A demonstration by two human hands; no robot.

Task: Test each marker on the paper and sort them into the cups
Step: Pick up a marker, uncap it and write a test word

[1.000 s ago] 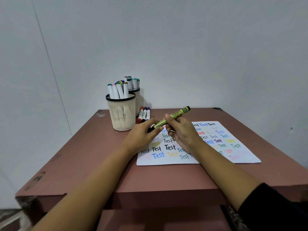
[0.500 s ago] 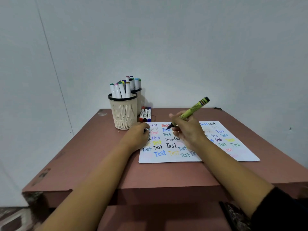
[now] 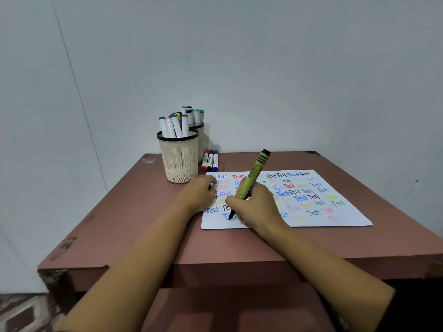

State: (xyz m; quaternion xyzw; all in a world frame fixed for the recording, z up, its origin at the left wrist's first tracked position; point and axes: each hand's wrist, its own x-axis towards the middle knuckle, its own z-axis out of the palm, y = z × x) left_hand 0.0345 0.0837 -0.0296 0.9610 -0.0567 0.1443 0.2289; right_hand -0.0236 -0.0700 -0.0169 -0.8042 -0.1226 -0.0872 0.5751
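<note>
The marker has dropped tip-first onto the paper, barrel leaning toward the tabletop's rear edge. The right hand grips it; the left hand pinches the cap.

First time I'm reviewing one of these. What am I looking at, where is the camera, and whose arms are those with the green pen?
There is no machine here. The two arms belong to a person, and the camera is worn on their head, looking forward and down, so you see roughly what they see. The right hand grips a green marker with its dark tip down at the paper, a sheet covered with the word Test in many colours. The left hand rests on the sheet's left part, curled round a small dark piece, probably the cap. On the brown table stand two mesh cups, the front cup and the rear cup behind it, both holding markers. Beside them lie three loose markers.
</note>
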